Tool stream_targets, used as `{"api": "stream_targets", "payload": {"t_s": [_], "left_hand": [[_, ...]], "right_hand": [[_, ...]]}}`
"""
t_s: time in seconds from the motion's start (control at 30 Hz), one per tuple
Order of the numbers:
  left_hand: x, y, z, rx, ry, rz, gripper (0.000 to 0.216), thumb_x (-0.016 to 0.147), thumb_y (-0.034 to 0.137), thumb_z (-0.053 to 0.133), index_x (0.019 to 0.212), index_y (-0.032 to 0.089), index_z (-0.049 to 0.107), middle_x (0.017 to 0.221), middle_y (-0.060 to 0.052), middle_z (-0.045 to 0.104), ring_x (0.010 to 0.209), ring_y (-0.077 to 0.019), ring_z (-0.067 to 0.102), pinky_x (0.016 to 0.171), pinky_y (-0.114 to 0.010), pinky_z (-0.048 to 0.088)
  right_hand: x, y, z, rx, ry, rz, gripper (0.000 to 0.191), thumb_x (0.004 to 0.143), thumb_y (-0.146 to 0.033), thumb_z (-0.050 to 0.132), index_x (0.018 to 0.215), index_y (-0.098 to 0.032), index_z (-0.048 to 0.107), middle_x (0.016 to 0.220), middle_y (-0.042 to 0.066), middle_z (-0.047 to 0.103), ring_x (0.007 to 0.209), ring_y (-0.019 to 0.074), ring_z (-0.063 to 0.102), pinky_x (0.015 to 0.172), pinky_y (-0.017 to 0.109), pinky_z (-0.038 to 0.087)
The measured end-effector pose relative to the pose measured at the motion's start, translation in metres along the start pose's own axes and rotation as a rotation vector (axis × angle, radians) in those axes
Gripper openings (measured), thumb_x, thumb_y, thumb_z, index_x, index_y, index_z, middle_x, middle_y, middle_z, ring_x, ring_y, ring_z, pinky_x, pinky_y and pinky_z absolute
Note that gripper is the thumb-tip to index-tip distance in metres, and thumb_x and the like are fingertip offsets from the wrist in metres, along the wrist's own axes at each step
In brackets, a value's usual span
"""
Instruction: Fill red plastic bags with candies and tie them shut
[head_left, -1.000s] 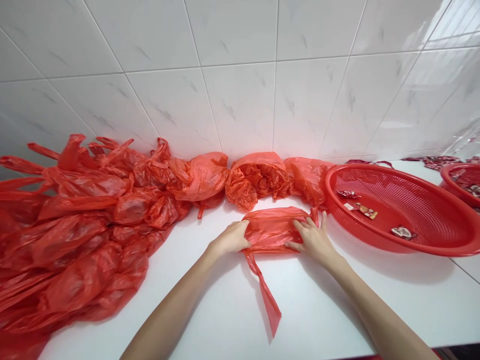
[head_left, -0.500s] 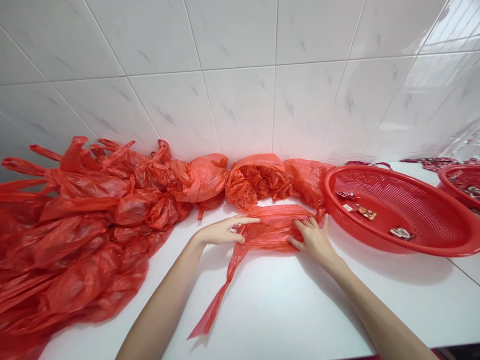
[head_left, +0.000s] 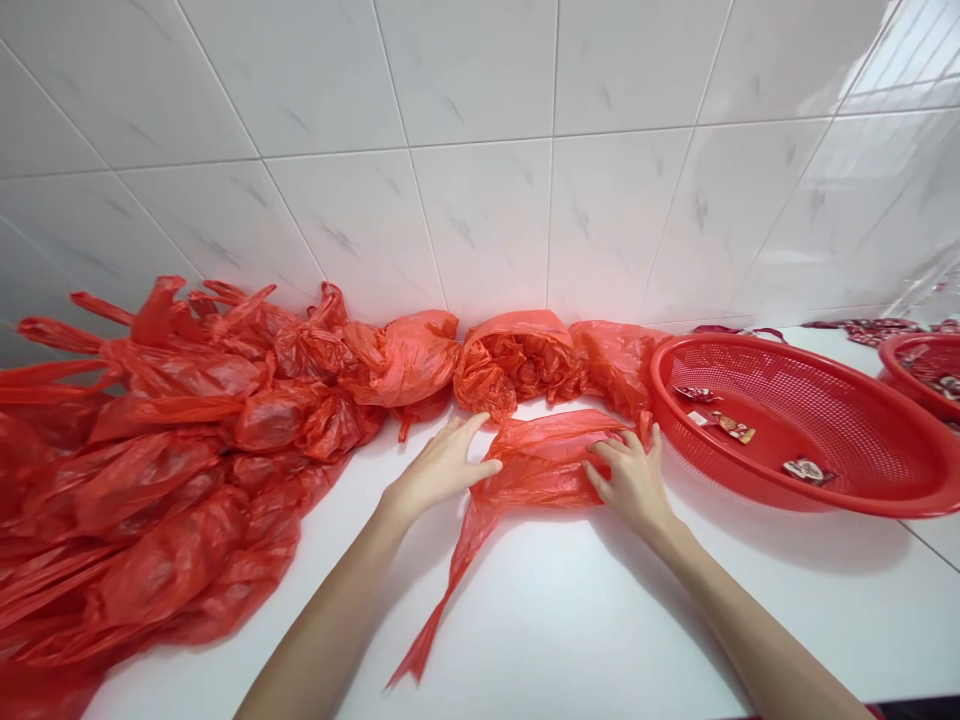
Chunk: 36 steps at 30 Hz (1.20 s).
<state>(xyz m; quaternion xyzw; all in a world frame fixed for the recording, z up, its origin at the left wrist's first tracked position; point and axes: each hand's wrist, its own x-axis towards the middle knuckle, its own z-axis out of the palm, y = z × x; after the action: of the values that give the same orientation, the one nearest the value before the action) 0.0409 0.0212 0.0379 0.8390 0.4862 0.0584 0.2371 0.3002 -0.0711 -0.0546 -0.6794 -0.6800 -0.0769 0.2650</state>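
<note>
A thin red plastic bag point(head_left: 544, 460) lies on the white table in front of me, crumpled, with one twisted handle trailing toward the front left. My left hand point(head_left: 439, 470) is at the bag's left edge, thumb and fingers spread apart. Its thumb tip reaches the film without closing on it. At the bag's other end, my right hand point(head_left: 634, 480) has its fingers bent onto the plastic and gathers it. A bit of the film sticks up between those fingers.
Filled red bags point(head_left: 165, 500) are heaped on the left, and more bunched bags point(head_left: 517, 355) line the tiled wall point(head_left: 480, 220). To the right stands a large red mesh basket point(head_left: 750, 500) holding a few small packets point(head_left: 731, 428). Another red basket point(head_left: 915, 370) is at the far right.
My left hand has let go of the bag's left edge; its fingers have opened and moved slightly left. The bag's left side has spread out. My right hand stays on the bag.
</note>
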Motion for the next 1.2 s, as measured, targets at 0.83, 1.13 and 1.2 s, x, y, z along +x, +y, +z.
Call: {"api": "stream_targets", "payload": {"t_s": [0.83, 1.13, 1.2], "left_hand": [[0.017, -0.006, 0.012, -0.441, -0.057, 0.144, 0.045, 0.098, 0.045, 0.041, 0.130, 0.020, 0.060, 0.132, -0.009, 0.066, 0.103, -0.0221, 0.069, 0.086, -0.031, 0.055], [-0.018, -0.006, -0.036, -0.119, -0.338, 0.105, 0.014, 0.092, 0.034, 0.048, 0.096, 0.022, 0.055, 0.081, 0.000, 0.067, 0.077, -0.0195, 0.073, 0.065, -0.025, 0.047], [-0.026, 0.000, -0.040, -0.087, -0.419, 0.136, 0.017, 0.092, 0.037, 0.049, 0.087, 0.022, 0.053, 0.078, 0.000, 0.066, 0.076, -0.0189, 0.071, 0.061, -0.024, 0.043]], "right_hand": [[-0.006, -0.048, 0.008, 0.250, 0.180, -0.321, 0.036, 0.099, -0.019, 0.048, 0.133, -0.021, 0.060, 0.119, 0.008, 0.075, 0.116, 0.0264, 0.063, 0.117, 0.055, 0.026], [0.000, -0.063, 0.004, 0.548, -0.033, -0.044, 0.066, 0.097, -0.025, 0.048, 0.159, -0.024, 0.029, 0.101, 0.004, 0.079, 0.094, 0.0246, 0.069, 0.092, 0.045, 0.052], [0.005, -0.067, 0.004, 0.700, -0.103, 0.024, 0.067, 0.096, -0.028, 0.050, 0.159, -0.024, 0.029, 0.107, 0.005, 0.078, 0.093, 0.0237, 0.071, 0.086, 0.042, 0.055]]}}
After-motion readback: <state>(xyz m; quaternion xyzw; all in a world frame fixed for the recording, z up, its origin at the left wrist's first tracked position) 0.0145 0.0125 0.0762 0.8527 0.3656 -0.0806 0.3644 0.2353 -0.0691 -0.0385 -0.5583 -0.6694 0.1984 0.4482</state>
